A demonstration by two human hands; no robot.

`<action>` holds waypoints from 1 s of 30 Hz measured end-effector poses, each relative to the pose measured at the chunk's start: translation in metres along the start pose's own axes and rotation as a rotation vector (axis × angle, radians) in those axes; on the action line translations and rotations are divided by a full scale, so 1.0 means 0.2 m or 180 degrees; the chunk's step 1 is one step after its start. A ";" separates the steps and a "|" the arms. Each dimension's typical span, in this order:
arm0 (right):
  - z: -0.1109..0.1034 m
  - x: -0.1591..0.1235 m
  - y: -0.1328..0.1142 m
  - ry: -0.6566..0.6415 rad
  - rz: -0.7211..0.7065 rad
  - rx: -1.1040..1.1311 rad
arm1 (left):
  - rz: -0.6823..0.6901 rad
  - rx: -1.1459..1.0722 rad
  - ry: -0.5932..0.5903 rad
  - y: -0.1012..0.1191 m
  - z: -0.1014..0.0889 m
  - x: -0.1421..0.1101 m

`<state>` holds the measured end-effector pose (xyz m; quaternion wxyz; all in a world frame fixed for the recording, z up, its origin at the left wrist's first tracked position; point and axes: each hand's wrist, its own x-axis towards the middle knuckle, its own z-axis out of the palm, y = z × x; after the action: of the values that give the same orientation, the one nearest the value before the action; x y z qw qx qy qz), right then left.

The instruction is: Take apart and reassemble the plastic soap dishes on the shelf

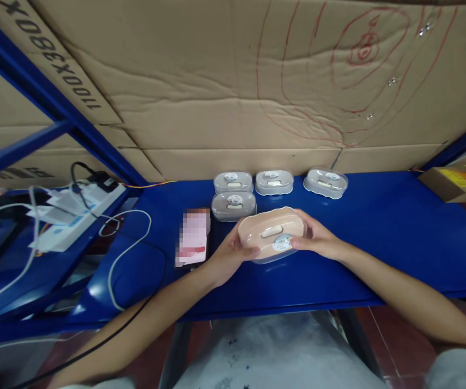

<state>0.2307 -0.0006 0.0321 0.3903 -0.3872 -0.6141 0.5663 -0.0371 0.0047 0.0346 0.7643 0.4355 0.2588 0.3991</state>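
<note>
Between both hands I hold a pinkish-beige plastic container (265, 220) with rounded ends, a pale slot-shaped inset on top and a round sticker. It is tilted toward me above the blue shelf. My left hand (235, 254) is closed round its left end, thumb on the top. My right hand (312, 235) grips the right end, its thumb on the sticker. Just behind stands a grey container (233, 213) of similar shape. Farther back are more grey ones: one at left (222, 186), one in the middle (274, 189) and one at right (325, 183).
A phone (192, 237) with a lit, blurred screen lies left of the containers. White cables (113, 270) and a power strip (71, 221) occupy the left side. Cardboard (200, 70) walls the back. An open cardboard box (460, 183) sits at the right.
</note>
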 end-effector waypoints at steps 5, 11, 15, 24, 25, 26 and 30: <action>-0.21 0.02 -0.09 0.0676 0.0288 -0.0790 | -0.0026 0.0833 0.0267 -0.03 -0.02 0.02; -0.52 0.02 -0.14 0.1421 0.0884 -0.1873 | 0.0399 0.1928 0.0272 -0.01 -0.02 0.00; -0.58 -0.02 -0.14 0.1394 0.1305 -0.2577 | 0.1413 0.3691 0.0026 0.01 0.01 -0.05; -0.47 -0.03 -0.12 0.1631 0.1281 -0.3727 | 0.1307 0.5470 0.0397 -0.05 -0.08 0.03; -0.43 -0.03 -0.13 0.1731 0.1103 -0.3829 | 0.1284 0.5522 0.0438 -0.05 -0.08 0.03; -0.39 -0.02 -0.13 0.1805 0.0819 -0.3931 | 0.1260 0.5562 0.0482 -0.05 -0.08 0.03; -0.21 -0.01 -0.11 0.1550 -0.0683 -0.4021 | 0.1288 0.5557 0.0603 -0.04 -0.05 0.01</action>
<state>0.2683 0.0126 0.0570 0.2705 -0.5939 -0.7564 -0.0454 -0.0405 0.0089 0.0227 0.0521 0.8634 0.4502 0.2217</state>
